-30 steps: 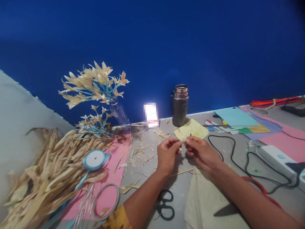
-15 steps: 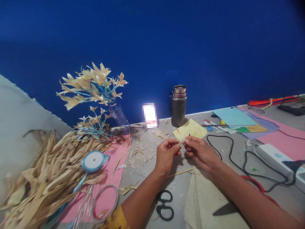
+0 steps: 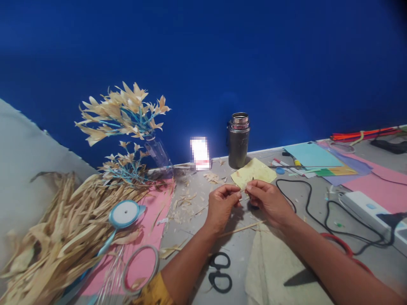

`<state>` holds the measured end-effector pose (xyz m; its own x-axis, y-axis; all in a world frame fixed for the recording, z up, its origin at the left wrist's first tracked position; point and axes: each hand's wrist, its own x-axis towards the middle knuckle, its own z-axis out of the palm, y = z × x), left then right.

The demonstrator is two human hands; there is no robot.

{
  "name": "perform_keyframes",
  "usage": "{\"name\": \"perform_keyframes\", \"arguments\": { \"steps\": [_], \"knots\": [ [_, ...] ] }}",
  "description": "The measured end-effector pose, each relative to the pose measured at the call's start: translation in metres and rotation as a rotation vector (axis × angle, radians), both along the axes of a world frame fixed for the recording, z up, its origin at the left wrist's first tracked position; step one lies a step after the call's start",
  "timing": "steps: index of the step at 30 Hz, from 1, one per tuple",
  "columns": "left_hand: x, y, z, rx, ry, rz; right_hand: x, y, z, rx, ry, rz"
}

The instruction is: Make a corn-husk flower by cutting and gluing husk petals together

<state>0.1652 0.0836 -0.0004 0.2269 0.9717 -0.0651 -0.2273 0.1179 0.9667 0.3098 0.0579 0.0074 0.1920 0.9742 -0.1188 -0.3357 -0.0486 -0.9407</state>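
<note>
My left hand [image 3: 221, 205] and my right hand [image 3: 267, 200] meet above the grey table [image 3: 197, 220], fingers pinched together on a small pale sliver of dried leaf [image 3: 243, 189] held between them. Just behind the hands lies a yellow paper sheet [image 3: 254, 171]. A thin wooden stick [image 3: 243, 228] rests on the table under my wrists. Black scissors [image 3: 219, 273] lie near my left forearm, beside a cream cloth [image 3: 276, 271].
A heap of dried husk strips [image 3: 57, 228] fills the left, with a blue ribbon spool [image 3: 124, 214], a tape ring [image 3: 141, 269] and pink paper [image 3: 149, 237]. Husk-leaf sprigs stand in a bottle [image 3: 159, 154]. A steel flask [image 3: 238, 140], coloured papers [image 3: 318, 161], a black cable [image 3: 321, 212] and a white power strip [image 3: 365, 207] lie right.
Both hands stayed pinched on the sliver and shifted only slightly; the view drifted a little.
</note>
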Motion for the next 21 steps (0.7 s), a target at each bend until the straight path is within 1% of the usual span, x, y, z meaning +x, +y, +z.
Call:
{"name": "perform_keyframes", "arguments": {
  "steps": [5, 11, 21],
  "knots": [
    [-0.0006, -0.0012, 0.0031, 0.032, 0.049, -0.001, 0.0017, -0.0004, -0.0007, 0.018, -0.102, -0.023],
    [0.0009, -0.0014, 0.001, 0.012, 0.049, 0.002, 0.0034, -0.003, 0.0041, 0.035, -0.282, -0.075],
    [0.0039, -0.0044, 0.0006, 0.012, 0.002, 0.03, 0.004, -0.0019, 0.001, 0.048, -0.331, -0.081]
  ]
}}
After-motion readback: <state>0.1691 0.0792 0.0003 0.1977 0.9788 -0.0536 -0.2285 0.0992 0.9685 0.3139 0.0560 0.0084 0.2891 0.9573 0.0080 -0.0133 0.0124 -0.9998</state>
